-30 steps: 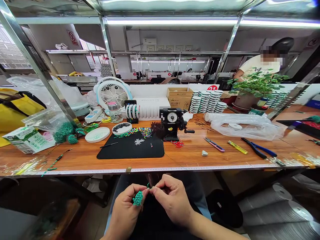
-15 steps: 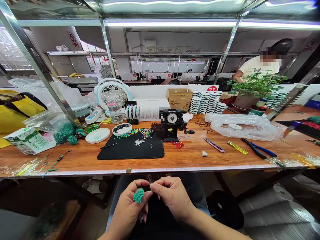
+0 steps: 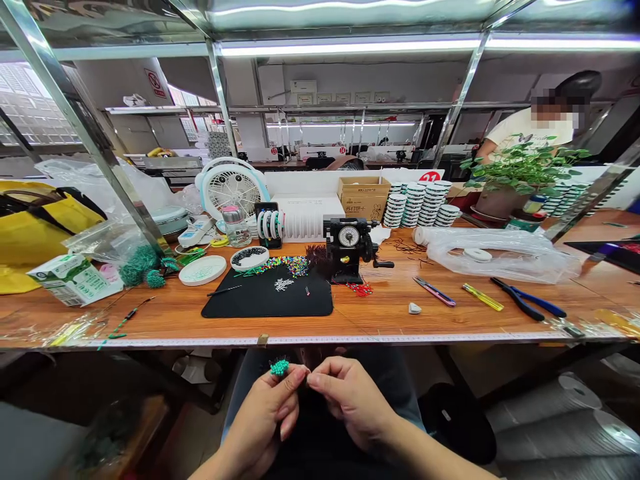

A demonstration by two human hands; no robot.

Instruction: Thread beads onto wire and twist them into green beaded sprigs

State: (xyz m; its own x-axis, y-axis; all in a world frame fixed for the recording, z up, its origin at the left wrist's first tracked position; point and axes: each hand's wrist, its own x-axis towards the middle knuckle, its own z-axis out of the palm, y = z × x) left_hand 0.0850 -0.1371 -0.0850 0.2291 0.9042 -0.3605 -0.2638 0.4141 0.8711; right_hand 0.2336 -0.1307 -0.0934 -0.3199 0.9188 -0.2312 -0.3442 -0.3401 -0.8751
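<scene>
My left hand (image 3: 273,410) is closed over my lap, below the table's front edge. A bunch of green bead-like tips (image 3: 279,367) sticks up by its index finger, with thin dark ends fanning out behind. The thumb and index finger of that hand are pinched. My right hand (image 3: 353,400) meets them fingertip to fingertip, also in a pinch. Whatever lies between the two pinches is too small to make out. Beyond the hands, a black mat (image 3: 270,300) on the table carries a pile of multicoloured beads (image 3: 295,266) and small silvery pieces (image 3: 283,285).
A black hand-cranked counter (image 3: 347,247) stands mid-table. Thread snips (image 3: 435,292), a yellow tube (image 3: 483,297) and blue-handled pliers (image 3: 530,300) lie to the right. White dishes (image 3: 203,271), a fan (image 3: 233,190) and a milk carton (image 3: 75,280) are leftward. Across the table stands another person (image 3: 530,137).
My left hand has turned, so the green bunch now sits higher and points away from me. The two pinches stay close together. The view has shifted slightly.
</scene>
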